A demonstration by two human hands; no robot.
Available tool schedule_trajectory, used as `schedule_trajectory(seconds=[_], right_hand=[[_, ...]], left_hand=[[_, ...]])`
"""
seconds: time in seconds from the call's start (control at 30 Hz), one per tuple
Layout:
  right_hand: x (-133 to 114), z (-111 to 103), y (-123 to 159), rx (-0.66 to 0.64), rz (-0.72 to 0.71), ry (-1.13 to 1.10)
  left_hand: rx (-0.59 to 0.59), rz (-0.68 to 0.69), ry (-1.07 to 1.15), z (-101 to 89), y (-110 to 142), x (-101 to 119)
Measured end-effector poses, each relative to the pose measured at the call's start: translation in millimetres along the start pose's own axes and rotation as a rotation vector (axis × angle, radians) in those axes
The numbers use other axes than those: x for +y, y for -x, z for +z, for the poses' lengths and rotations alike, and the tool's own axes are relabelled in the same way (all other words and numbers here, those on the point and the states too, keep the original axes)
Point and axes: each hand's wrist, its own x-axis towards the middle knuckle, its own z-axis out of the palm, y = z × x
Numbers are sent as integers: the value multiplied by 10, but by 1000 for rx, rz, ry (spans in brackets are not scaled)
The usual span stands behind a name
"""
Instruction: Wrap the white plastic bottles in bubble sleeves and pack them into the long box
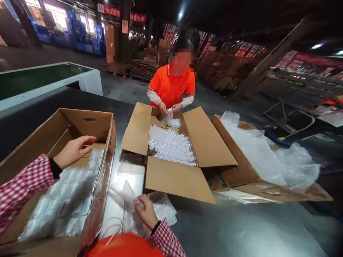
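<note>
Red-and-white checks cover the sleeves (29, 187) at lower left and bottom centre, the shirt (171, 84) at upper centre is orange, and the central open carton (177, 176) is brown.

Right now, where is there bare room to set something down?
Bare dark tabletop lies at near right, right of the clear bubble-wrap bags and nearer than the brown carton of clear plastic. It's crowded between the open tan cardboard box and left-hand carton, where your right hand pinches a bubble-wrap piece.
</note>
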Motion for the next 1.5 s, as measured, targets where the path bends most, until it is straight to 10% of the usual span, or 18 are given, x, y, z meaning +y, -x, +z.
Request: schedule_trajectory(seconds=[0.17,0.4,0.6,0.93,1.13,1.33,1.5], right_hand=[[-393,-655,400,-2,93,-1163],[-633,-1045,711,85,63,-1519],[-489,-1181,897,53,21,-1407],[-385,-1571,868,-160,71,-1181],[-400,-1364,736,-49,20,-895],[-648,-916,642,-167,-266,-322],[-577,-786,548,-323,-114,-500]], left_hand=[[-341,88,270,338,841,657],[-567,-320,754,1162,1322,1144],[-534,-266,1033,1442,1548,1416],[-269,-31,516,1460,1760,1042],[256,-21,230,1574,1832,731],[-70,-88,580,1937,1792,1008],[-166,-84,577,1968,1706,914]])
